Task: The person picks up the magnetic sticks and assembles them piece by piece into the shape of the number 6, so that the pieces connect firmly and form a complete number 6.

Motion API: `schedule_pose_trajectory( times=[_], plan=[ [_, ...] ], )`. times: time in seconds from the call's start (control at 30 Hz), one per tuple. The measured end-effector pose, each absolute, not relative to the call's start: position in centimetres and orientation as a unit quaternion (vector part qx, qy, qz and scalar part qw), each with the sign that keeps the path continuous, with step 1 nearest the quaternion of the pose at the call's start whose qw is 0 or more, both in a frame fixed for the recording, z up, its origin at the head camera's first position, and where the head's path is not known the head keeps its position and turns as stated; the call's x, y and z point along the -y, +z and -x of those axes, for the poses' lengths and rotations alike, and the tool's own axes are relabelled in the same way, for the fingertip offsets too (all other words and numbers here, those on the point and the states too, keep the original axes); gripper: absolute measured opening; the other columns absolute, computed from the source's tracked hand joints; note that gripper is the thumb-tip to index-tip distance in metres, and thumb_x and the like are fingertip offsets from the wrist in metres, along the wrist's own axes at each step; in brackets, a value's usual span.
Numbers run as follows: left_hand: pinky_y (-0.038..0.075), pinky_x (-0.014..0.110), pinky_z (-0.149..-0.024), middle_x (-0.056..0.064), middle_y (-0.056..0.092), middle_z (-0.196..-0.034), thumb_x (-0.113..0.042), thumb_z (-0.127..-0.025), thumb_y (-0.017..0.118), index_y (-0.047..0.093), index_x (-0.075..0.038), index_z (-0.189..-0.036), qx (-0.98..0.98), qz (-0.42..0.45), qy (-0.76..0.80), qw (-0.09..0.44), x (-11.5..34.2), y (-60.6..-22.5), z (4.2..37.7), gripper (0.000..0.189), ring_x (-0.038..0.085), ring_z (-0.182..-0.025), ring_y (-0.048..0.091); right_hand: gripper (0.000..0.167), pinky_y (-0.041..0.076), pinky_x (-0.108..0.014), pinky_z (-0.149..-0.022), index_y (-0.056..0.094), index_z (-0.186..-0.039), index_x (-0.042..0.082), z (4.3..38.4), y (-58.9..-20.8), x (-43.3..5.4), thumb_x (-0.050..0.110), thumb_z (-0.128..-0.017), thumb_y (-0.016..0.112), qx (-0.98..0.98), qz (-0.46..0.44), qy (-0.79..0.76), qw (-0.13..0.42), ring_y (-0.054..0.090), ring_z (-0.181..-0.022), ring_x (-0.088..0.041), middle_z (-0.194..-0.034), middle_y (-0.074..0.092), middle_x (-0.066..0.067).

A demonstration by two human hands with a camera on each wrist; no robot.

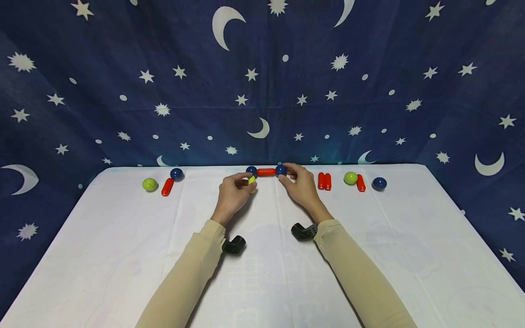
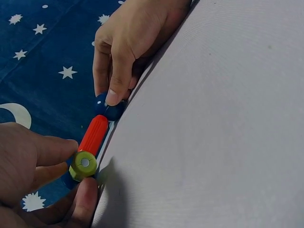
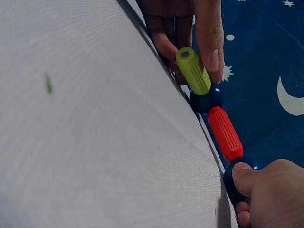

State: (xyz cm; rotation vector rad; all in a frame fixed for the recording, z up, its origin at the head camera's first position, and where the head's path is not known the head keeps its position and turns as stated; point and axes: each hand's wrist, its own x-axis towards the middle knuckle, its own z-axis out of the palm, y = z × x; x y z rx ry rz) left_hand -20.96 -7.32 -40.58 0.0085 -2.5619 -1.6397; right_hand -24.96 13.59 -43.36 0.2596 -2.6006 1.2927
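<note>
A red magnetic rod (image 3: 226, 134) joins two blue balls at the far edge of the white table. My left hand (image 1: 234, 195) pinches a yellow-green magnetic rod (image 3: 193, 71) between thumb and fingers. One end of this rod meets the left blue ball (image 3: 206, 98), and a small grey disc shows in its other end. With thumb and fingers, my right hand (image 1: 302, 187) grips the right blue ball (image 1: 280, 170). In the left wrist view, the left ball is mostly hidden behind the yellow-green rod and my fingers.
On the left lie a green ball (image 1: 149, 184), a red rod (image 1: 167, 187) and a blue ball (image 1: 177, 174). To the right are two red rods (image 1: 324, 181) side by side, a green ball (image 1: 350, 178), another red rod (image 1: 361, 183) and a blue ball (image 1: 379, 184). A starry cloth (image 1: 262, 91) hangs behind.
</note>
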Motion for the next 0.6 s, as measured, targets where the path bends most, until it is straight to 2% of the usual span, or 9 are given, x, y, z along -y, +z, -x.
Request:
schedule_pose_trajectory(
  times=[0.2, 0.5, 0.6],
  plan=[
    [0.053, 0.029, -0.073, 0.015, 0.071, -0.101, -0.011, -0.091, 0.075, 0.073, -0.004, -0.123, 0.84, -0.002, -0.54, 0.048, 7.3, -40.7, 21.0, 0.034, 0.024, -0.086, 0.066, 0.042, 0.051, -0.039, -0.096, 0.064, -0.134, 0.003, 24.9, -43.4, -13.6, 0.014, -0.095, 0.073, 0.886, -0.089, 0.442, 0.112, 0.062, -0.105, -0.028, -0.12, 0.067, -0.016],
    [0.055, 0.039, -0.082, 0.016, 0.073, -0.101, -0.012, -0.09, 0.075, 0.074, -0.005, -0.121, 0.836, -0.004, -0.544, 0.063, 7.9, -40.3, 20.9, 0.032, 0.028, -0.091, 0.069, 0.042, 0.052, -0.038, -0.096, 0.064, -0.134, 0.002, 25.0, -43.4, -13.7, 0.015, -0.095, 0.073, 0.887, -0.086, 0.442, 0.108, 0.061, -0.104, -0.027, -0.118, 0.067, -0.015],
    [0.055, 0.038, -0.081, 0.017, 0.072, -0.102, -0.013, -0.09, 0.075, 0.074, -0.005, -0.122, 0.83, -0.007, -0.554, 0.067, 8.5, -40.0, 21.0, 0.032, 0.029, -0.094, 0.069, 0.042, 0.052, -0.039, -0.095, 0.064, -0.133, 0.002, 25.0, -43.4, -13.7, 0.015, -0.094, 0.074, 0.885, -0.091, 0.442, 0.112, 0.062, -0.104, -0.028, -0.117, 0.068, -0.016]
  ],
)
